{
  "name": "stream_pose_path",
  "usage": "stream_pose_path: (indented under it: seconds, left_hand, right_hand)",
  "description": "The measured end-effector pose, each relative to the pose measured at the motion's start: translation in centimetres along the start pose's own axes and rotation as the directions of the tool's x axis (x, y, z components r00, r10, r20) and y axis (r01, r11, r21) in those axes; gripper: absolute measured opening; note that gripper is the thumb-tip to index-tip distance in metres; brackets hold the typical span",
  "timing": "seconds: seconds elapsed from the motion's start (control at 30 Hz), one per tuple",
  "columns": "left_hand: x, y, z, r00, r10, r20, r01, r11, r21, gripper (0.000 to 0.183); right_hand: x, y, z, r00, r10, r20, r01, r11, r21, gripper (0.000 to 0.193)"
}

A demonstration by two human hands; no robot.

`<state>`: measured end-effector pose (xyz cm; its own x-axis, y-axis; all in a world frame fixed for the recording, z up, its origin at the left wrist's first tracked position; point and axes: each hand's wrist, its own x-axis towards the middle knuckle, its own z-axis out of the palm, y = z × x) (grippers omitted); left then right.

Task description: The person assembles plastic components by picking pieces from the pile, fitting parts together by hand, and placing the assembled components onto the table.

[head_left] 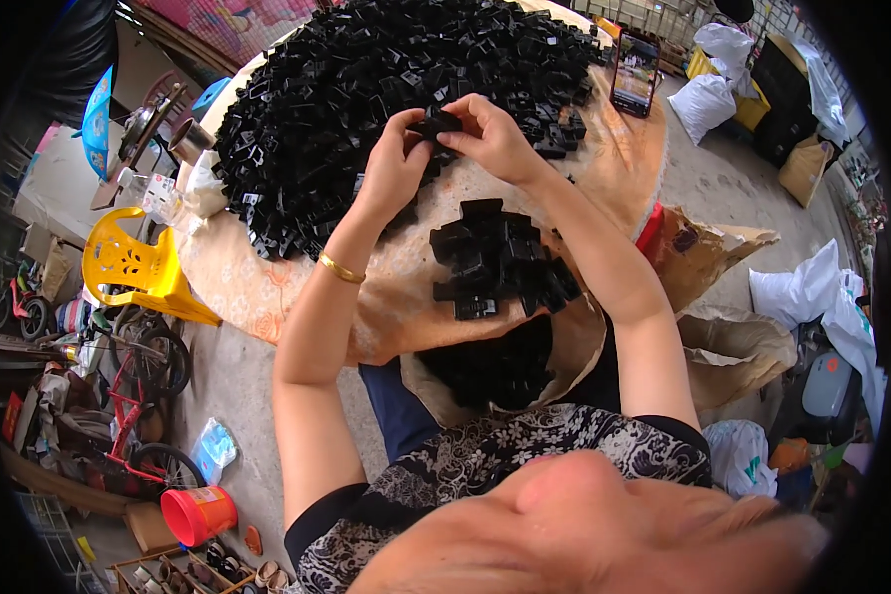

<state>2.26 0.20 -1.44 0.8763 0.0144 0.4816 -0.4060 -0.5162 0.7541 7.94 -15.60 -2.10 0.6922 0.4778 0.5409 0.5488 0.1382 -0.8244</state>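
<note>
**Both hands closed on one black part at the near edge of the heap**

Hands: the left hand [398, 148] and the right hand [493, 139] meet fingertip to fingertip over the tabletop [267, 287], both pinched narrow on a single small black plastic part [434, 123]. Neither hand is nearer; the part sits between them, shared, with the left gripping its left end and the right its right end.

Orientation: the part's long axis appears to run left to right, from one hand to the other. Which way its face points cannot be told; the fingers cover most of it.

Surroundings: directly beyond the hands lies the large heap of loose black parts [366, 69], touching the held piece's far side in the picture. Toward the body, well short of the hands, sits a smaller stacked cluster of black parts [500, 259]. Below the table edge, a brown paper sack [574, 346] holds more black pieces. A phone [636, 71] stands at the far right of the tabletop.
</note>
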Motion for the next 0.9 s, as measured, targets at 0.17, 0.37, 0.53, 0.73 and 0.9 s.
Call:
stream_pose_path:
  seconds: [0.17,0.37,0.53,0.73,0.9]
  left_hand:
    - [-0.1,1.1,0.1,0.982,-0.189,0.018,0.188,0.982,0.036,0.039]
    - [0.1,0.7,-0.5,0.952,-0.298,0.064,0.295,0.848,-0.441,0.037]
    - [0.1,0.4,-0.7,0.968,-0.247,0.052,0.243,0.86,-0.448,0.03]
    - [0.5,-0.3,-1.0,0.893,-0.441,0.087,0.362,0.593,-0.719,0.019]
    - [0.3,-1.5,-1.7,0.842,-0.286,0.456,0.532,0.306,-0.789,0.019]
  right_hand:
    - [0.1,0.8,-0.1,0.993,-0.055,-0.107,0.042,0.992,-0.121,0.025]
    - [0.9,1.4,-2.6,0.887,-0.421,-0.189,0.202,0.723,-0.66,0.029]
    - [-0.2,-0.7,-0.4,0.994,0.109,-0.031,-0.111,0.993,-0.051,0.03]
    - [-0.4,-0.8,0.5,0.984,-0.171,0.052,0.172,0.985,-0.024,0.027]
    - [-0.4,-0.6,0.6,0.973,-0.102,0.206,0.112,0.993,-0.036,0.031]
